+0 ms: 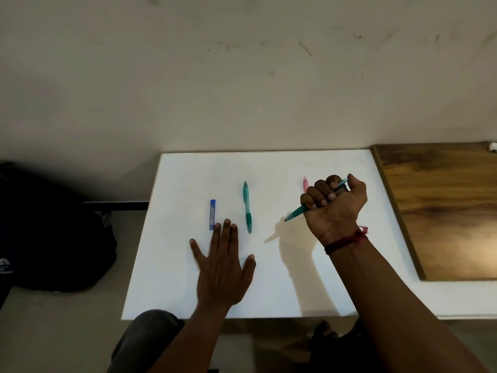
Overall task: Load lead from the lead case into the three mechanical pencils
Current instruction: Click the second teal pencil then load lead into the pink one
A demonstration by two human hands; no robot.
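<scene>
Gripping a teal pencil (295, 212) in clenched right fingers (320, 196), left hand (222, 267) flat, released, near the lead case (212, 214)—likely picked up next.

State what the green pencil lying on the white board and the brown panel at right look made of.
Green mechanical pencil: likely translucent plastic, since light shows through its tinted barrel. Brown panel: wood or wood-look laminate, with visible grain streaks and a soft sheen.
</scene>
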